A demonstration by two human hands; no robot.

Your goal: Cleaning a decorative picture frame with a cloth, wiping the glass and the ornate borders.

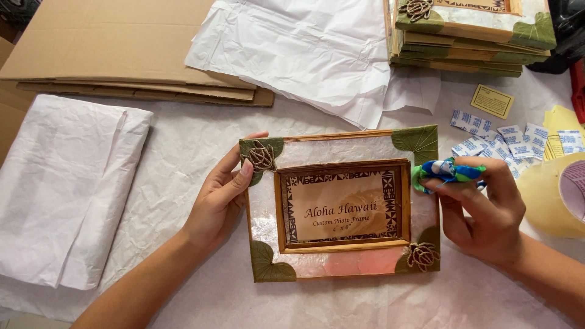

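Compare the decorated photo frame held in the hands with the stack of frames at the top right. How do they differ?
The decorated photo frame with green leaf corners lies alone, flat on white paper, gripped by the left hand, while the right hand presses a blue-green cloth on its right edge. The stack of frames is piled several high, untouched and partly cropped. Both share green leaf corners and woven turtle ornaments.

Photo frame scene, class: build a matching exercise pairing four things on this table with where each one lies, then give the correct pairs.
Things:
1. photo frame
2. stack of frames
3. folded white paper
4. tape roll

Places:
A. far left
B. right edge
C. between left hand and right hand
D. top right

Pairs: 1-C, 2-D, 3-A, 4-B
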